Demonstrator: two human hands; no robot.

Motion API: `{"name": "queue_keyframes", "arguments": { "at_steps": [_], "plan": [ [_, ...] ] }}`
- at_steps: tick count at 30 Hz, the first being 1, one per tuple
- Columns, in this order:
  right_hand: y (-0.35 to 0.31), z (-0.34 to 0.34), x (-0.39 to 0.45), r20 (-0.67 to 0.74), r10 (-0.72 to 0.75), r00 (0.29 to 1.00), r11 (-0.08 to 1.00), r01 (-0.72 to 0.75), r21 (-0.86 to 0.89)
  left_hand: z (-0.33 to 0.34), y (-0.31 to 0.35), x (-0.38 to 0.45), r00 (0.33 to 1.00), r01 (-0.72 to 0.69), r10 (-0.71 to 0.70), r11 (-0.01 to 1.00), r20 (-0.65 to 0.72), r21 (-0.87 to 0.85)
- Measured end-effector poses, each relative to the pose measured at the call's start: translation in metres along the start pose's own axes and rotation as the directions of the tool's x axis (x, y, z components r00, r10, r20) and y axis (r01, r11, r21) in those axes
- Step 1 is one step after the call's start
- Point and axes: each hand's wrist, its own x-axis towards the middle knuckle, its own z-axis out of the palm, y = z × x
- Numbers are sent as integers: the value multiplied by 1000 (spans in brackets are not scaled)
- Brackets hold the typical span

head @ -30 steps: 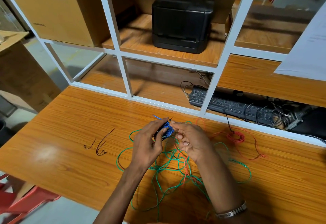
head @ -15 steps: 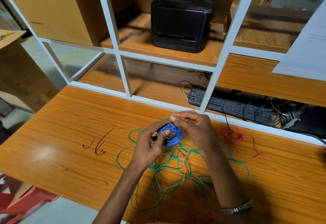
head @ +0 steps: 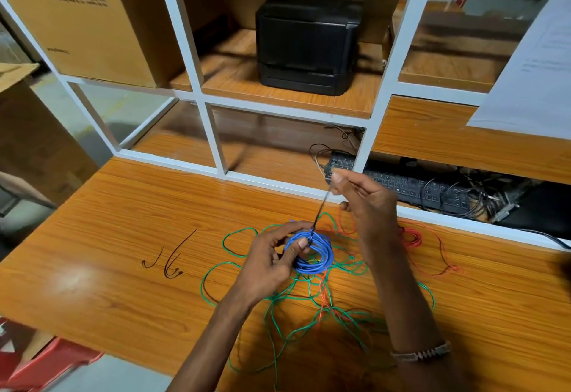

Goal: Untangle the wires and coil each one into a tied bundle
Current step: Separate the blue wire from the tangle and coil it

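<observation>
A coiled blue wire (head: 321,255) is held just above the wooden table (head: 108,237) by my left hand (head: 272,262), thumb pressed on the coil's near edge. My right hand (head: 364,203) is raised above and to the right, pinching the free end of a thin black tie (head: 321,206) that runs taut down to the coil. Beneath lies a loose tangle of green wire (head: 234,265) mixed with an orange-red wire (head: 323,299). A small red wire bundle (head: 412,237) rests to the right, with a thin red strand trailing from it.
Two spare black ties (head: 173,259) lie on the table to the left. A white shelf frame (head: 216,141) stands behind, holding a black printer (head: 306,42), a cardboard box (head: 86,21) and a keyboard (head: 411,186) with cables. A red stool (head: 52,360) sits at lower left.
My right hand has risen away from the blue coil, drawing the black tie out taut. The left hand keeps the coil in the same place.
</observation>
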Motion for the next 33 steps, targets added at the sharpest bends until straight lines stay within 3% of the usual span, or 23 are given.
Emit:
{"name": "queue_keyframes", "arguments": {
  "at_steps": [3, 7, 12, 17, 23, 28, 30, 33],
  "plan": [
    [4, -5, -4, 187, 29, 982, 998, -19, -53, 0, -3, 1, 996, 52, -60, 991, -64, -121],
    [18, -4, -7, 410, 16, 912, 961, 99, -259, -5, -5, 4, 992, 60, -78, 983, -96, -173],
    [24, 5, -4, 386, -54, 921, 935, 182, -305, -6, 3, 2, 997, 12, -25, 985, -75, -171],
    [24, 5, -4, 333, -89, 939, 966, 163, -199, -9, 8, 1, 998, 69, -67, 971, 16, -227],
    [26, 1, -2, 241, -110, 964, 959, 167, -227, -16, 19, 9, 998, 9, -12, 999, 59, 48],
    [18, 0, -7, 229, -166, 959, 971, 200, -131, -15, 20, 12, 999, -29, 22, 988, 47, 151],
    [13, -1, -7, 226, -165, 960, 979, 187, -81, -16, 17, 15, 998, -25, 17, 991, 61, 128],
    [11, -4, -4, 188, -148, 971, 987, 158, -37, -13, 22, 13, 989, 25, -12, 996, 150, -87]
  ]
}}
